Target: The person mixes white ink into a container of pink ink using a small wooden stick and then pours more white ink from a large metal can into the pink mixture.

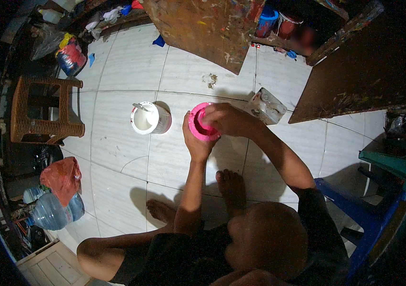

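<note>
Pink tub (192, 125) serves as the landmark; directions are the seated person's own. It is raised in front of the body, mouth facing up toward the view, over the white tile floor (112, 190). Rim and visible inner wall are bright pink; the lower interior is shadowed.

Left grip (198, 147): clasped around the pink tub from its near and left sides, thumb and fingers against the outer wall. Right grip (226, 120): across the tub's right rim, fingers bent into the mouth. Fingertips hidden; cannot tell whether they are clenched on anything.

Left of the pink tub, just beside the left grip but apart from it: white tub (165, 119) on the floor, upright, with white contents and a thin grey utensil (138, 106) leaning at the rim. Right of and beyond the pink tub: translucent rectangular box (265, 106), set askew; contents unclear. Straight beyond the pink tub: brown smudge (210, 80) on the tiles, then a paint-flecked wooden panel (203, 28). Well left of the pink tub: brown plastic stool (20, 109); nearer the body on that side, red plastic bag (61, 178) against a clear blue water bottle (53, 213).
</note>
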Motion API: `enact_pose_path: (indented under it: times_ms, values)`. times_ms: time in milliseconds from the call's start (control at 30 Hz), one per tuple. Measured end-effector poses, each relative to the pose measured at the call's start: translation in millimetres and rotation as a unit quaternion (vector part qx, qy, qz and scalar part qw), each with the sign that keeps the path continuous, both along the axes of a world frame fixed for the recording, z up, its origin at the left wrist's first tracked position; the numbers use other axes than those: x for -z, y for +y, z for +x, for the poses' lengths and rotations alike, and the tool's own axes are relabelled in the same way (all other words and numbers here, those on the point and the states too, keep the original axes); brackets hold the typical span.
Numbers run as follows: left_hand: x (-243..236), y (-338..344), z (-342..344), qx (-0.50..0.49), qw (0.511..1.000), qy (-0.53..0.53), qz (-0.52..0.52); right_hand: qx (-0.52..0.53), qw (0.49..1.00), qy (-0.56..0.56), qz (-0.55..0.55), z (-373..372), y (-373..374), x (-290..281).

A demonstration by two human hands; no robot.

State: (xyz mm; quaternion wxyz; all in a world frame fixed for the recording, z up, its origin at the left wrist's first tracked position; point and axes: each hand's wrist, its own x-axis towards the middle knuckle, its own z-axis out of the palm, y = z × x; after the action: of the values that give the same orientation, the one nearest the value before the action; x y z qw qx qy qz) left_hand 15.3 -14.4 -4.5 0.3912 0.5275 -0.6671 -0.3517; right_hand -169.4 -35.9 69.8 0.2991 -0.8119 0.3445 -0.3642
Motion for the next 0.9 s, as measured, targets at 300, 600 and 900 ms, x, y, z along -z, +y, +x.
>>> enact_pose_path:
  times_ms: [300, 600, 900]
  values:
    - [-11, 2, -10, 0.004, 0.996, -0.043, -0.077, -0.006, 0.975, 0.211, 0.066, -24, -7, -7]
    - [-20, 0, -18, -0.003, 0.993, -0.053, -0.104, 0.015, 0.989, 0.143, -0.027, -15, -6, -8]
    - [-21, 0, -14, -0.008, 0.995, -0.026, -0.101, -0.076, 0.957, 0.278, 0.043, -25, -16, -14]
